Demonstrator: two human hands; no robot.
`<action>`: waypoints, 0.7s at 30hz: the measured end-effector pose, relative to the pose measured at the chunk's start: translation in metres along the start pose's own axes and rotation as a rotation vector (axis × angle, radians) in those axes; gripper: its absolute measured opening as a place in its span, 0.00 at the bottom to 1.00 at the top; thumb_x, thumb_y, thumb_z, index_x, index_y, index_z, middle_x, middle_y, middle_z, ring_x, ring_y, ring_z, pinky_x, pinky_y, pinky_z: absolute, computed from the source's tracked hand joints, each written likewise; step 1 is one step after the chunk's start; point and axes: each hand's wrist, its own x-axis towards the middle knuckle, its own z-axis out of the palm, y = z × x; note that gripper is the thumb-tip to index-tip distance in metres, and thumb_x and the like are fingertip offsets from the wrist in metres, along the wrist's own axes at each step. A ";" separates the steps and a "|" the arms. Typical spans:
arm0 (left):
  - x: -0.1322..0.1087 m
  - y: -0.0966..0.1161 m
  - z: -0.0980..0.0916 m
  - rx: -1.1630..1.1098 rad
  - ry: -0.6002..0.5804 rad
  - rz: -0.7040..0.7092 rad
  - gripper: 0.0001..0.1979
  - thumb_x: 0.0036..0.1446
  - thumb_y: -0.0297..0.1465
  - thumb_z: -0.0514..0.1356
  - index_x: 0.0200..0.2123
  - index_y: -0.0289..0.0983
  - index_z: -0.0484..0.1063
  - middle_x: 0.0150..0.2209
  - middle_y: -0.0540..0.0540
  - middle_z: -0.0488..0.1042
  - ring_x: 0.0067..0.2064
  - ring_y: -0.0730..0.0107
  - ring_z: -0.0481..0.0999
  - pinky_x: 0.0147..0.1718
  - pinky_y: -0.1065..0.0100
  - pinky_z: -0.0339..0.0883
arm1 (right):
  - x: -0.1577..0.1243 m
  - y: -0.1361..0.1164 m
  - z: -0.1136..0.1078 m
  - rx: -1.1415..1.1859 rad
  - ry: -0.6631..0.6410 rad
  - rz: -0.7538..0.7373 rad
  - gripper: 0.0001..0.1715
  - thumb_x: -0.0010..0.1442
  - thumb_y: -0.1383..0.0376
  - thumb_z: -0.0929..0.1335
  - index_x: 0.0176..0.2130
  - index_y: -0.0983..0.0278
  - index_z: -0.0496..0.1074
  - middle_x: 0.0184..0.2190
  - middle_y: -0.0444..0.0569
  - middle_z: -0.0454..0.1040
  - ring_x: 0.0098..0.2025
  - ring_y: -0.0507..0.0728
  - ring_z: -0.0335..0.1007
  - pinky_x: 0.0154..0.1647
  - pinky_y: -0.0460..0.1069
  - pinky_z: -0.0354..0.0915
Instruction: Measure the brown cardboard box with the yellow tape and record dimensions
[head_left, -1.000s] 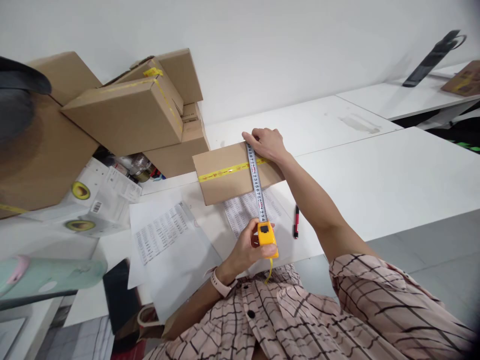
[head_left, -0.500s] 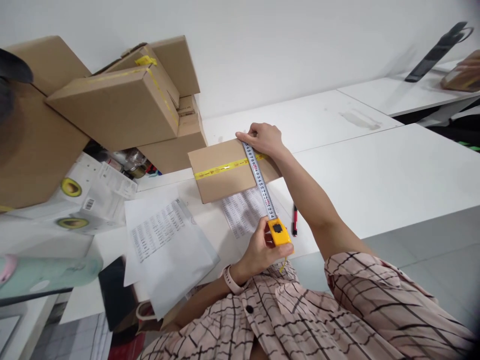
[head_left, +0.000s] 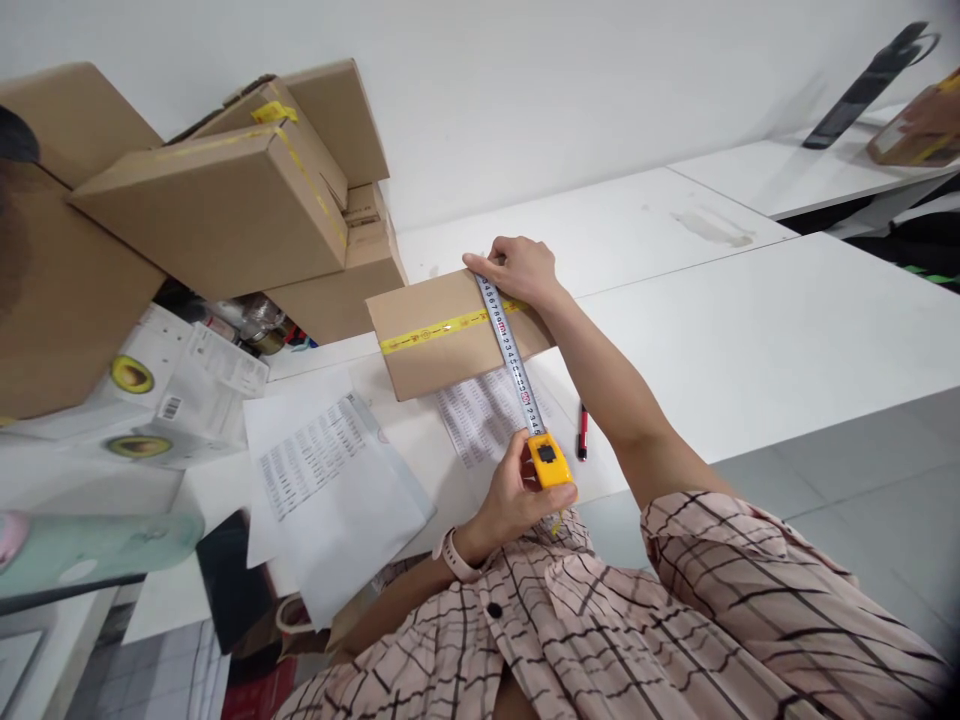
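A small cardboard box (head_left: 442, 363) with yellow printed tape along its top lies on the white table. Across it runs the silver blade of a tape measure (head_left: 553, 465), drawn out of a yellow case. My left hand (head_left: 517, 495) is closed around that case, near the table's front edge. At the box's far edge, my right hand (head_left: 523, 268) pinches the far end of the blade between thumb and fingers; the blade's tip is hidden there. Partly under the box lies a printed sheet (head_left: 476, 425). A red pen (head_left: 583, 432) rests just right of it.
Large cardboard boxes (head_left: 217, 215) are stacked at the left, beside white cartons (head_left: 161, 390) with avocado pictures. More papers (head_left: 330, 510) and a mint bottle (head_left: 105, 548) lie at front left. A dark bottle (head_left: 862, 95) stands far right, near another person's hand (head_left: 930, 110) on a taped box.
The whole view has shifted slightly, so things sit a little further left and higher. Both hands keep their hold on the tape measure across the box.
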 end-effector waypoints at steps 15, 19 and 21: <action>-0.045 -0.045 -0.068 0.472 0.268 0.113 0.39 0.43 0.38 0.74 0.57 0.39 0.62 0.50 0.41 0.80 0.50 0.55 0.81 0.51 0.56 0.75 | -0.059 0.003 -0.002 -0.101 0.130 -0.086 0.43 0.70 0.35 0.49 0.44 0.63 0.74 0.42 0.59 0.76 0.55 0.71 0.67 0.58 0.66 0.57; -0.047 -0.046 -0.068 0.563 0.262 0.112 0.39 0.43 0.40 0.73 0.57 0.39 0.63 0.47 0.43 0.81 0.47 0.56 0.82 0.49 0.56 0.75 | -0.112 0.005 -0.008 -0.139 0.163 -0.038 0.38 0.70 0.38 0.52 0.46 0.60 0.75 0.45 0.60 0.77 0.57 0.73 0.67 0.58 0.67 0.57; -0.047 -0.044 -0.067 0.608 0.268 0.104 0.39 0.42 0.41 0.73 0.57 0.40 0.64 0.45 0.45 0.81 0.45 0.56 0.82 0.47 0.56 0.76 | -0.133 0.013 -0.005 -0.137 0.161 -0.040 0.36 0.70 0.38 0.55 0.46 0.59 0.76 0.46 0.60 0.77 0.57 0.73 0.68 0.58 0.68 0.57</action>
